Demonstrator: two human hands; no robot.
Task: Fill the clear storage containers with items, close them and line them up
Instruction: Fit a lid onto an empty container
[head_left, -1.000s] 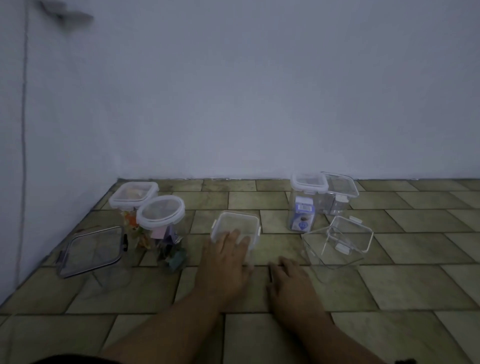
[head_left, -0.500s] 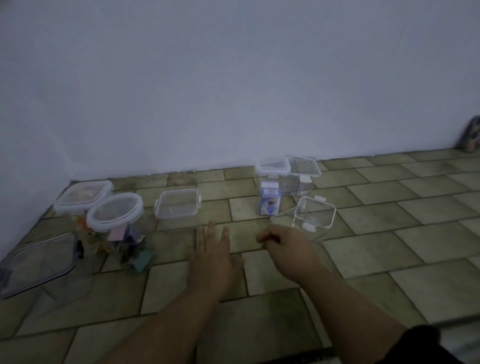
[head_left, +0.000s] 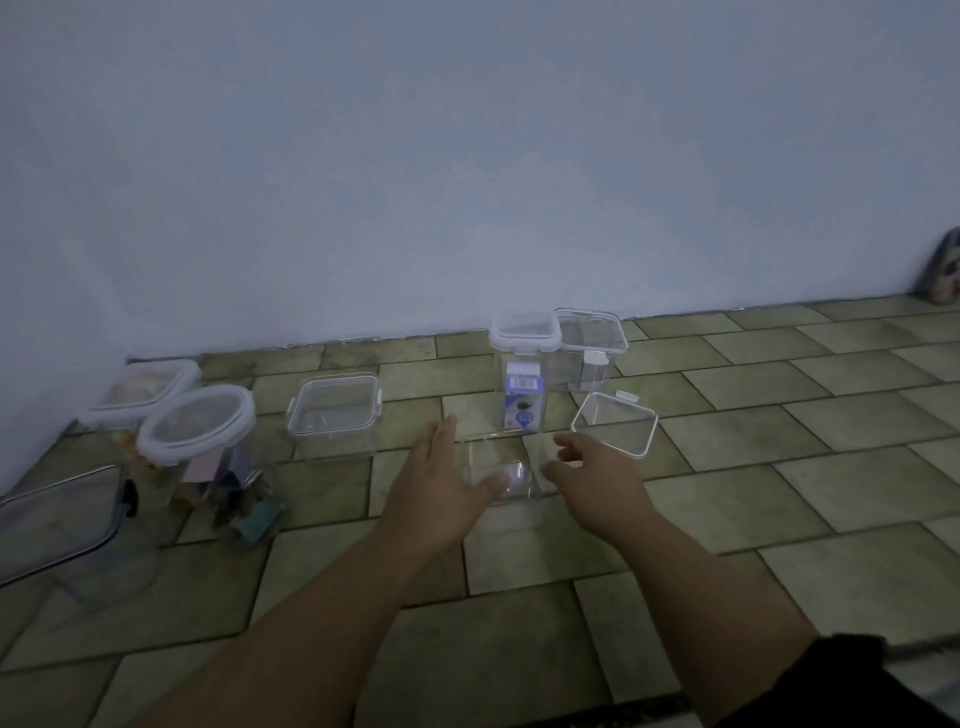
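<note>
An empty clear container (head_left: 613, 423) lies tipped on its side on the tiled floor, its white-rimmed mouth facing away to the right. My left hand (head_left: 441, 483) and my right hand (head_left: 592, 478) flank its near end, fingers spread, the left thumb at its base. I cannot tell if they touch it. A small closed clear container (head_left: 335, 410) stands to the left. A tall white-lidded container (head_left: 524, 338) holds a blue carton (head_left: 524, 405). Behind it stands another closed clear container (head_left: 589, 348).
At the left stand a round-lidded container (head_left: 197, 426) with colourful items, a square-lidded one (head_left: 140, 387) behind it, and a large container with a dark-rimmed lid (head_left: 57, 519). A pale wall (head_left: 467, 182) runs along the back. A dark object (head_left: 943, 270) leans at the far right.
My left hand left the small closed container and moved right. My right hand rose off the floor toward the tipped container. The view has swung right.
</note>
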